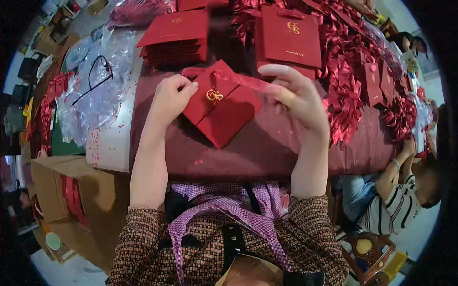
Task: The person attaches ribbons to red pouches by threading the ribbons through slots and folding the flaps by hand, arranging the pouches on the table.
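A red gift bag [231, 117] with a gold emblem lies turned at an angle on the dark red table cover [257, 155]. At its upper left, my left hand [172, 95] is closed, thumb and fingers pinched by the bag's edge on the end of a red ribbon. My right hand [298, 95] pinches the other end of the ribbon [248, 82] between thumb and fingers, right of the bag. The ribbon runs across the bag's top part, above the emblem.
Stacked red bags [174, 38] stand at the back left, more bags [291, 38] at the back right. Loose red ribbons [343, 90] heap on the right. Glasses [93, 81] rest on clear plastic at left. A cardboard box [52, 190] is lower left; another person [396, 200] sits at right.
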Available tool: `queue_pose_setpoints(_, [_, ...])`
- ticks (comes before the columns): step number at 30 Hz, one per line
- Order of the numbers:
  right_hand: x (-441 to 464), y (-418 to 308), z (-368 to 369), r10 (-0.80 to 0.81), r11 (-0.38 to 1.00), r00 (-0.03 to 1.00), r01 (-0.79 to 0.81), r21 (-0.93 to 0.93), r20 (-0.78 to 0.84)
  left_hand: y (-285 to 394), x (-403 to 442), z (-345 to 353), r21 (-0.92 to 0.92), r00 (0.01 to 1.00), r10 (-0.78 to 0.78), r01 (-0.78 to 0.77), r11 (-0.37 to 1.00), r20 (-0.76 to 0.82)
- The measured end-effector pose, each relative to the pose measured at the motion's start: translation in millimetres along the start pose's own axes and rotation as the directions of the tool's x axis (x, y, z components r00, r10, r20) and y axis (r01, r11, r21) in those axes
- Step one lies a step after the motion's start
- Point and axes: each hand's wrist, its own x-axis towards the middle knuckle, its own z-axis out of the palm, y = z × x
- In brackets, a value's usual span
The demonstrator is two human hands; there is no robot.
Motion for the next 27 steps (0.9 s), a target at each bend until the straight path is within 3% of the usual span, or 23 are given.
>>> queue_pose_setpoints(1, [-4.1,-1.4,-4.4,0.0,0.992,1.0,0.0,0.128,0.004,-1.7,0.3,0.5,0.001,1.0,-0.009,0.009,1.0,-0.006])
queue_pose_setpoints(3, [-9.1,5.3,-17.4,-0.225,0.92,0.973,0.195,0.341,0.05,-5.9,1.1,3.1,0.084,0.993,0.088,-0.082,0.993,-0.072])
queue_pose_setpoints(4, [-8.2,9.2,-21.1,-0.353,0.843,0.934,0.292,0.452,0.055,-3.4,1.1,2.3,0.025,0.999,0.039,-0.038,0.999,-0.032])
queue_pose_setpoints(5, [-7.9,12.8,-23.3,-0.382,0.756,0.923,0.277,0.594,0.056,-3.7,0.7,3.0,0.024,0.999,0.033,-0.032,0.999,-0.031])
queue_pose_setpoints(7, [-10.8,11.0,-17.2,-0.408,0.667,0.912,0.27,0.694,0.036,-5.5,0.7,5.7,-0.025,1.0,0.017,-0.018,1.0,-0.026])
queue_pose_setpoints(8, [-9.9,14.5,-16.5,-0.404,0.714,0.915,0.314,0.625,0.002,-5.5,1.0,5.6,0.014,0.999,0.037,-0.037,0.999,-0.023])
queue_pose_setpoints(11, [-3.4,12.2,-12.1,-0.413,0.788,0.91,0.34,0.514,0.031,-5.4,-1.1,5.5,-0.471,0.981,-0.112,0.175,0.865,0.159])
queue_pose_setpoints(13, [-1.5,13.7,-6.1,-0.331,0.894,0.941,0.292,0.341,0.062,1.1,-3.8,4.0,-0.522,0.976,-0.082,0.178,0.834,0.201])
queue_pose_setpoints(14, [3.0,14.2,1.2,-0.352,0.936,0.933,0.35,0.034,0.073,1.6,-4.2,3.7,-0.576,0.971,-0.038,0.17,0.8,0.235])
queue_pose_setpoints(16, [13.8,24.0,20.5,-0.569,0.762,0.809,0.586,-0.276,0.146,-3.5,-2.1,4.4,-0.537,0.972,0.026,0.107,0.837,0.234])
queue_pose_setpoints(17, [12.9,26.5,33.4,-0.544,0.774,0.83,0.554,-0.305,0.127,-4.7,-1.8,4.4,-0.405,0.983,0.112,-0.043,0.913,0.147])
queue_pose_setpoints(18, [14.2,29.0,42.4,-0.601,0.696,0.781,0.615,-0.371,0.169,-5.2,-2.7,4.1,-0.249,0.974,0.211,-0.185,0.95,0.08])
queue_pose_setpoints(19, [15.9,31.4,49.2,-0.652,0.605,0.728,0.669,-0.431,0.214,-3.4,-2.9,3.3,-0.186,0.976,0.207,-0.191,0.964,0.07])
queue_pose_setpoints(23, [15.3,44.1,59.9,-0.534,0.688,0.782,0.622,-0.374,0.321,5.2,-6.9,-2.3,-0.065,0.982,0.149,-0.143,0.988,0.112])
queue_pose_setpoints(25, [14.3,46.2,61.7,-0.513,0.713,0.808,0.589,-0.38,0.289,5.2,-8.2,-2.8,-0.168,0.984,0.081,-0.054,0.984,0.16])
queue_pose_setpoints(27, [16.4,51.2,62.9,-0.393,0.803,0.896,0.444,-0.397,0.207,3.8,-8.7,-2.8,-0.216,0.98,0.013,0.03,0.976,0.196])
